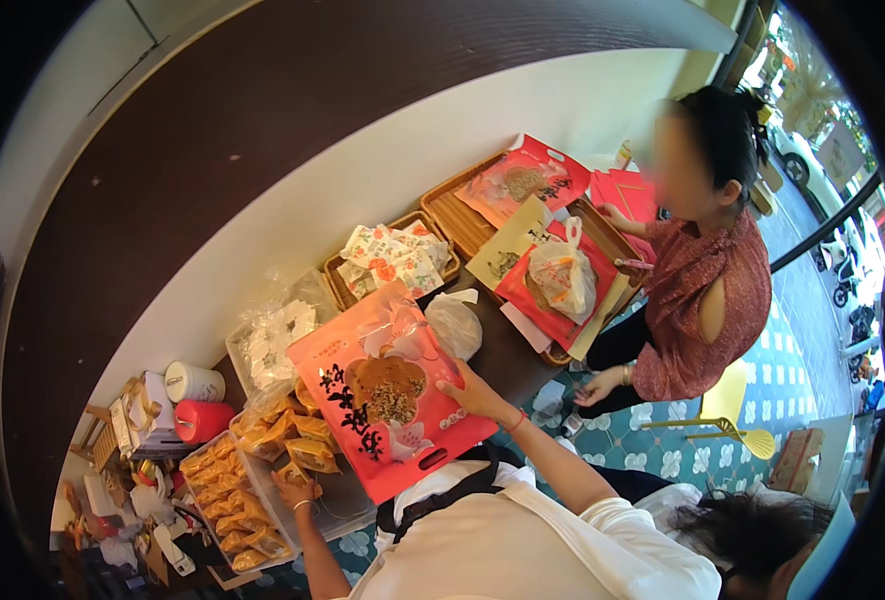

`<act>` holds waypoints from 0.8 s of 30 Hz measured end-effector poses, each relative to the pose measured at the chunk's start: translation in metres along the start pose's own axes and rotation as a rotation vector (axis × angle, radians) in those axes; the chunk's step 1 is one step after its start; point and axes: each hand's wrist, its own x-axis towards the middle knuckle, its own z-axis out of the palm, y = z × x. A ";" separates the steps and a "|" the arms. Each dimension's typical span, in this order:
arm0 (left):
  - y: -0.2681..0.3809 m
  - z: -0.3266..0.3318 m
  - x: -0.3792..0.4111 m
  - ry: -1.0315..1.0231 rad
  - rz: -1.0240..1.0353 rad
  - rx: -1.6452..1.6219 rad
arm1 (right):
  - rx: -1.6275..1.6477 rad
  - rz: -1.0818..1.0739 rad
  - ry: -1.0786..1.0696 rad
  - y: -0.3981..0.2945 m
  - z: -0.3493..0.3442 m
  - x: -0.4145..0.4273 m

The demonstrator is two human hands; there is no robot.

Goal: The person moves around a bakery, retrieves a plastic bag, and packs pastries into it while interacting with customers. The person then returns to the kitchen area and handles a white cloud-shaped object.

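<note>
My right hand [476, 391] grips the edge of a large red and pink printed food bag [405, 360], its thumb across the front. The bag has a handle slot, flower prints, a window-shaped patch with seeded food, and dark writing. At the lower left, my left hand [297, 491] has its fingers around a small yellow-wrapped packet [292, 474] over a clear plastic bin [345, 495]. More yellow packets [311, 442] lie loose in that bin, partly behind the red bag. Beside it, a second clear bin [236, 502] holds rows of similar packets.
Flower-printed packets fill a wicker basket [453, 270]. A white plastic bag [453, 322] sits nearby. Wicker trays [480, 232] hold another red bag [525, 180] and a tied plastic bag [562, 277]. A person [712, 300] stands beyond; another person's head [757, 525] is lower right.
</note>
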 end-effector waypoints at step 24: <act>0.019 0.029 0.009 0.480 0.093 -0.771 | -0.697 0.018 0.240 -0.026 -0.002 -0.075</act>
